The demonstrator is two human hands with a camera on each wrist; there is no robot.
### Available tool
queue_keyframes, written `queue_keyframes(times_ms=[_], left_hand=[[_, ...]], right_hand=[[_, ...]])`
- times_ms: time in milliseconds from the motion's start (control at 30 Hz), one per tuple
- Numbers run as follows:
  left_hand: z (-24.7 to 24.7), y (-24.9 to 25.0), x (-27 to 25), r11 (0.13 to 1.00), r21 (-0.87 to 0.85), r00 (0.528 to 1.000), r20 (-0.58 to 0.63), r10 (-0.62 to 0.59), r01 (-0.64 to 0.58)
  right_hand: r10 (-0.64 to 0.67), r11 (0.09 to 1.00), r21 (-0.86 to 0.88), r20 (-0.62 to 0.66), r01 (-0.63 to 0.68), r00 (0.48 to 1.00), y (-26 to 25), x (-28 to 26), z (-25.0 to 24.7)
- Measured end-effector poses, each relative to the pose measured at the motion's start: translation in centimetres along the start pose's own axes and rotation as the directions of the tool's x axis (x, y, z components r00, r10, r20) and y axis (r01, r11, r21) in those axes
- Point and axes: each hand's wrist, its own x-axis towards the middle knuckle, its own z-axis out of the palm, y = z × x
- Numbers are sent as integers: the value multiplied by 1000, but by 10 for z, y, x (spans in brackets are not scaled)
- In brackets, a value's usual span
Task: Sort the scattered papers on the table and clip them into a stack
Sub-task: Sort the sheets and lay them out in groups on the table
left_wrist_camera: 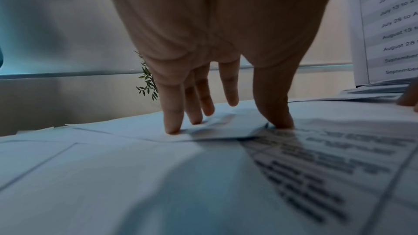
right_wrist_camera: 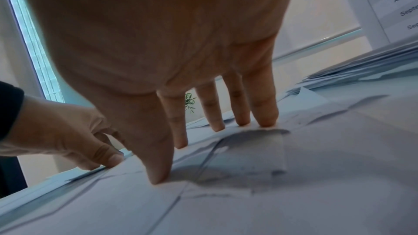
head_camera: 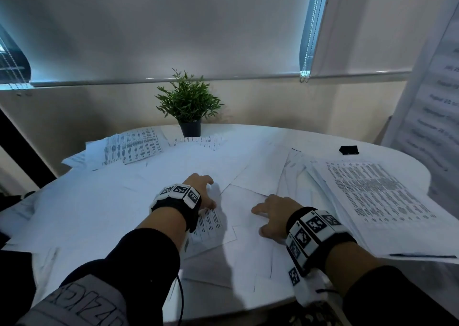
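Head view shows you the papers [head_camera: 188, 166] spread over the whole white table [head_camera: 310, 133], overlapping at mixed angles. A printed stack [head_camera: 377, 194] lies at the right of the frame, its long axis running from upper left to lower right, text lines slanting with it. Two more printed sheets [head_camera: 134, 147] sit at upper left, tilted the other way. A small printed sheet [head_camera: 208, 226] lies at frame centre, partly under your left wrist, long axis running toward the lower left. The blank sheets in the middle fan out toward the plant [head_camera: 189, 102] at the top centre. A black clip [head_camera: 349, 150] rests on bare table at upper right, well apart from both hands.

Your left hand [head_camera: 201, 189] is at frame centre, palm down, forearm coming in from the lower left. In the left wrist view its fingers [left_wrist_camera: 173, 113] are spread and nearly straight, tips pressing on a blank sheet, thumb tip at the edge of the printed sheet; nothing is grasped.

Your right hand [head_camera: 275, 214] lies just right of it, palm down, forearm entering from the lower right. In the right wrist view its fingers [right_wrist_camera: 264, 106] are extended and splayed, tips touching the papers, thumb planted too; it grips nothing.
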Motion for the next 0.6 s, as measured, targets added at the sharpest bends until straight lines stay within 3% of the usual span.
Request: queue_keyframes(times_ms=[200, 300, 433, 533, 600], left_hand=[[-6, 8, -8, 998, -27, 998, 22, 56, -55], [-2, 17, -19, 985, 142, 996, 18, 93, -94], [-12, 34, -30, 902, 389, 981, 26, 191, -186], [-38, 45, -44, 904, 388, 967, -102, 235, -179], [-58, 46, -59, 930, 317, 942, -212, 259, -185]], right_hand=[[1, 1000, 7, -2, -1, 1000, 2, 1, 1], [0, 1000, 2, -7, 0, 1000, 2, 0, 3], [7, 1000, 7, -65, -7, 998, 2, -2, 8], [31, 999, 35, -82, -28, 996, 0, -4, 9], [86, 982, 177, -96, -68, 992, -2, -6, 4]])
